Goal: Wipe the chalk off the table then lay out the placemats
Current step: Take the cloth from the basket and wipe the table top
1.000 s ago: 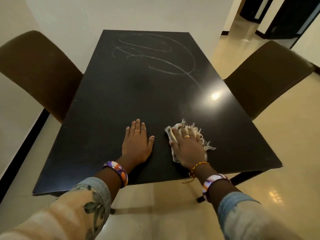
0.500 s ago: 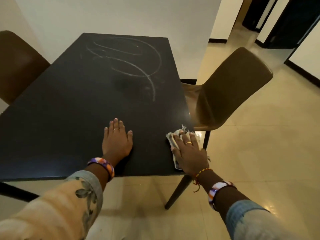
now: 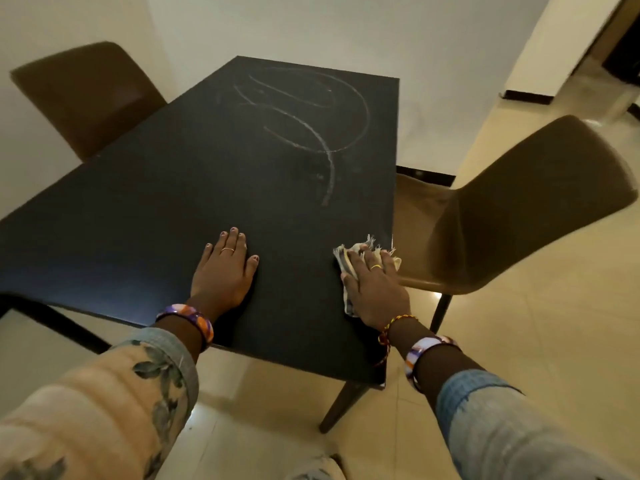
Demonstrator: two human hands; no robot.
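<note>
A black rectangular table (image 3: 138,216) fills the middle of the view. White chalk lines (image 3: 325,133) loop across its far half and end in a thick stroke near the right side. My right hand (image 3: 375,292) presses flat on a pale fringed cloth (image 3: 349,258) at the table's near right edge. My left hand (image 3: 225,271) lies flat on the tabletop to the left of it, fingers spread, holding nothing. No placemats are in view.
A brown chair (image 3: 526,202) stands close against the table's right side, its seat just beyond the cloth. Another brown chair (image 3: 86,95) stands at the far left. A white wall is behind the table, and glossy beige floor tiles (image 3: 519,323) run to the right.
My right hand has slid the cloth rightward from near the middle of the near edge to the table's right edge. My left hand stayed flat on the table. The view has swung.
</note>
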